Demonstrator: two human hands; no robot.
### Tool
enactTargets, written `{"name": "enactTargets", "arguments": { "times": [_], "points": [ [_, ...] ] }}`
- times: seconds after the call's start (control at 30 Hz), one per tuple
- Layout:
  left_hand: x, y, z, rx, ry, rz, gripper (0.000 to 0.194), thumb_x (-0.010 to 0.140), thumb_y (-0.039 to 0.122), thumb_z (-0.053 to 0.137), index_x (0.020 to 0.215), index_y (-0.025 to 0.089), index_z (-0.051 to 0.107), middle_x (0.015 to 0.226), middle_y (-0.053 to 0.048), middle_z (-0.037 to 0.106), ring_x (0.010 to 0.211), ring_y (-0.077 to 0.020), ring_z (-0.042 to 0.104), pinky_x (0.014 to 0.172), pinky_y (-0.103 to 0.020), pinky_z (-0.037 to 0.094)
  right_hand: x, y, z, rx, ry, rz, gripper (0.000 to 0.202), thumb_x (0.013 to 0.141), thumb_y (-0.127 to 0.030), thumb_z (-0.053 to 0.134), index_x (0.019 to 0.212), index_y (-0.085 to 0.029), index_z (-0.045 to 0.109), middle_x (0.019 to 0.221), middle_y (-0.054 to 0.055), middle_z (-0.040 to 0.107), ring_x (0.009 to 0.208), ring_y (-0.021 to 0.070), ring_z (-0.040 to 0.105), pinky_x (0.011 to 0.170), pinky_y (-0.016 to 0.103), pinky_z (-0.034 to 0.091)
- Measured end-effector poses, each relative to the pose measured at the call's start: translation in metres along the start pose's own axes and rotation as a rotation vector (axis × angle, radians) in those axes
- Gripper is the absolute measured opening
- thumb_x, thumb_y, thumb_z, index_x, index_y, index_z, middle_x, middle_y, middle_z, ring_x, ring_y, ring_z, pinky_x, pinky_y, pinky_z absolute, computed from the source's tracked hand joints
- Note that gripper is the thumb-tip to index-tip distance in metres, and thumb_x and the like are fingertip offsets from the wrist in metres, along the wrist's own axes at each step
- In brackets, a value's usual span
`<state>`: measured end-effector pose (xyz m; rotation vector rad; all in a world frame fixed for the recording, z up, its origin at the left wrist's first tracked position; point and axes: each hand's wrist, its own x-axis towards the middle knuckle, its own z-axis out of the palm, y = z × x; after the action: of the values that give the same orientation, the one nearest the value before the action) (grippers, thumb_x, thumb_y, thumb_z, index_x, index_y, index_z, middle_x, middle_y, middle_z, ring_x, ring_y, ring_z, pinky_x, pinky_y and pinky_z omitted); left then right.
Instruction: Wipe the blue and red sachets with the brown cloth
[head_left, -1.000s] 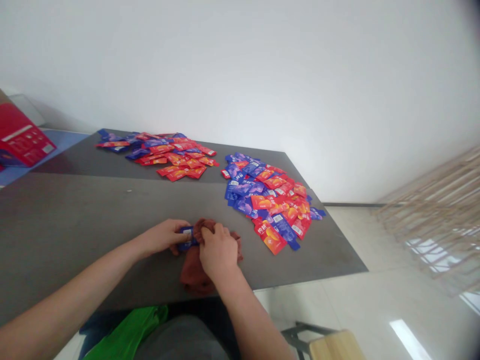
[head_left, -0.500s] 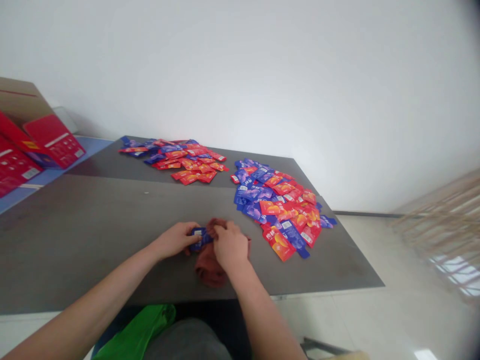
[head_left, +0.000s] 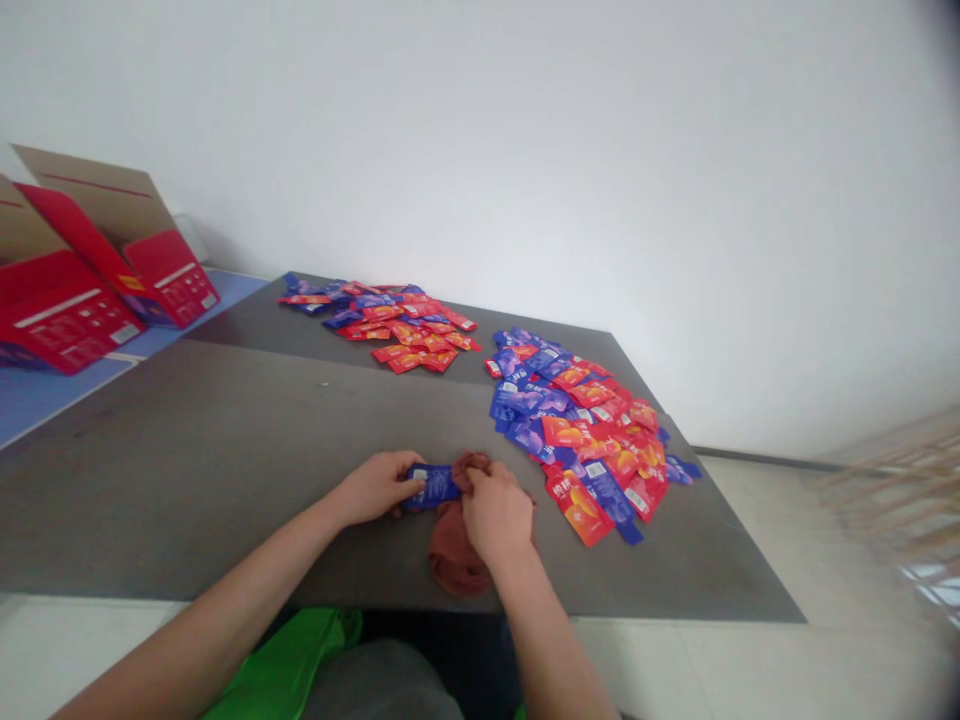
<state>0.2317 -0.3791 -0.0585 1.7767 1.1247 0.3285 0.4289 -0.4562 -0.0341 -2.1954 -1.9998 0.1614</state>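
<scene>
Pouch (head_left: 439,487) looks mid-wipe: left hand (head_left: 388,485) pinching 1 end, right hand (head_left: 496,512) clutching brown cloth (head_left: 452,548) at the other; 2 piles (head_left: 592,415) beyond (can't tell which is finished).

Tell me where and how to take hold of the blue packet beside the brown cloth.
Best pinched by its left end, I'd judge, coming from the left with the thumb on its face. The blue packet stretches sideways, its left end clear of the brown cloth, while its right end is hidden by the cloth. The left grip holds it there.
</scene>
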Motion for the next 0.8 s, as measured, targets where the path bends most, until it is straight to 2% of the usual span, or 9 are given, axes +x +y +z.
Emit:
{"name": "enactTargets", "arguments": {
  "times": [0.1, 0.2, 0.3, 0.4, 0.5, 0.57, 0.67, 0.73, 0.8],
  "points": [
    [-0.002, -0.005, 0.002, -0.022, 0.019, 0.015, 0.028, 0.083, 0.041, 0.058, 0.101, 0.02, 0.062, 0.078, 0.0, 0.066, 0.06, -0.0162, 0.063, 0.05, -0.023, 0.049, 0.003, 0.012, -0.013, -0.031, -0.014, 0.075, 0.023, 0.097, -0.022, 0.047, 0.103, -0.022, 0.069, 0.107, 0.01, 0.06, 0.096, 0.0225, 0.058, 0.075, 0.032, 0.045],
    [-0.004, -0.005, 0.001, -0.049, 0.015, 0.066, 0.027, 0.084, 0.038, 0.056, 0.102, 0.019, 0.063, 0.08, -0.001, 0.067, 0.064, -0.0162, 0.063, 0.051, -0.022, 0.049, -0.007, -0.015, -0.016, 0.03, 0.062, -0.064, 0.022, 0.096, -0.026, 0.052, 0.114, -0.026, 0.065, 0.112, 0.009, 0.059, 0.102, 0.0223, 0.056, 0.078, 0.031, 0.046],
    [-0.004, 0.001, -0.001, -0.044, -0.005, 0.1, 0.026, 0.084, 0.033, 0.055, 0.103, 0.019, 0.064, 0.086, -0.002, 0.069, 0.067, -0.0162, 0.064, 0.053, -0.022, 0.05, -0.016, -0.038, -0.003, 0.068, 0.052, -0.168, 0.025, 0.095, -0.029, 0.054, 0.119, -0.029, 0.062, 0.113, 0.008, 0.059, 0.101, 0.0223, 0.056, 0.075, 0.03, 0.046],
    [-0.004, 0.002, -0.001, -0.011, 0.007, 0.044, 0.028, 0.085, 0.037, 0.055, 0.102, 0.019, 0.065, 0.081, -0.001, 0.067, 0.06, -0.0147, 0.061, 0.051, -0.022, 0.05, -0.011, -0.015, 0.004, 0.022, -0.012, 0.011, 0.022, 0.095, -0.027, 0.051, 0.112, -0.027, 0.066, 0.109, 0.008, 0.059, 0.098, 0.0222, 0.058, 0.073, 0.03, 0.046],
    [-0.004, -0.003, 0.001, -0.032, 0.027, 0.026, 0.031, 0.085, 0.041, 0.056, 0.104, 0.019, 0.065, 0.077, 0.0, 0.065, 0.059, -0.0144, 0.061, 0.051, -0.022, 0.05, -0.002, 0.022, -0.008, -0.028, -0.047, 0.164, 0.023, 0.097, -0.027, 0.048, 0.106, -0.025, 0.069, 0.107, 0.009, 0.06, 0.097, 0.0227, 0.06, 0.074, 0.031, 0.046],
    [-0.004, -0.006, 0.003, -0.062, 0.03, 0.037, 0.03, 0.085, 0.042, 0.057, 0.103, 0.019, 0.064, 0.077, 0.0, 0.065, 0.062, -0.0149, 0.061, 0.051, -0.022, 0.05, -0.004, 0.026, -0.019, -0.025, -0.002, 0.173, 0.023, 0.097, -0.028, 0.049, 0.108, -0.027, 0.069, 0.11, 0.009, 0.06, 0.099, 0.0233, 0.059, 0.074, 0.031, 0.046],
    [-0.004, -0.005, 0.002, -0.077, 0.022, 0.059, 0.03, 0.084, 0.042, 0.058, 0.102, 0.019, 0.065, 0.079, -0.001, 0.066, 0.064, -0.0151, 0.062, 0.051, -0.021, 0.049, -0.016, -0.004, -0.021, 0.029, 0.112, 0.007, 0.028, 0.094, -0.029, 0.056, 0.121, -0.032, 0.063, 0.116, 0.007, 0.058, 0.104, 0.0233, 0.057, 0.077, 0.031, 0.046],
    [-0.004, -0.002, 0.002, -0.068, 0.011, 0.067, 0.029, 0.085, 0.042, 0.058, 0.102, 0.019, 0.065, 0.082, -0.002, 0.067, 0.067, -0.0158, 0.063, 0.052, -0.021, 0.049, -0.023, -0.026, -0.013, 0.057, 0.093, -0.112, 0.03, 0.093, -0.029, 0.058, 0.122, -0.032, 0.061, 0.115, 0.006, 0.059, 0.102, 0.0229, 0.057, 0.075, 0.031, 0.047],
    [-0.005, 0.0, 0.001, -0.04, 0.013, 0.057, 0.029, 0.086, 0.041, 0.057, 0.102, 0.019, 0.065, 0.083, -0.002, 0.067, 0.067, -0.0162, 0.064, 0.052, -0.021, 0.05, -0.024, -0.029, -0.003, 0.049, 0.035, -0.113, 0.025, 0.093, -0.028, 0.056, 0.117, -0.031, 0.063, 0.111, 0.007, 0.06, 0.099, 0.0228, 0.058, 0.072, 0.03, 0.046]
  ]
}}
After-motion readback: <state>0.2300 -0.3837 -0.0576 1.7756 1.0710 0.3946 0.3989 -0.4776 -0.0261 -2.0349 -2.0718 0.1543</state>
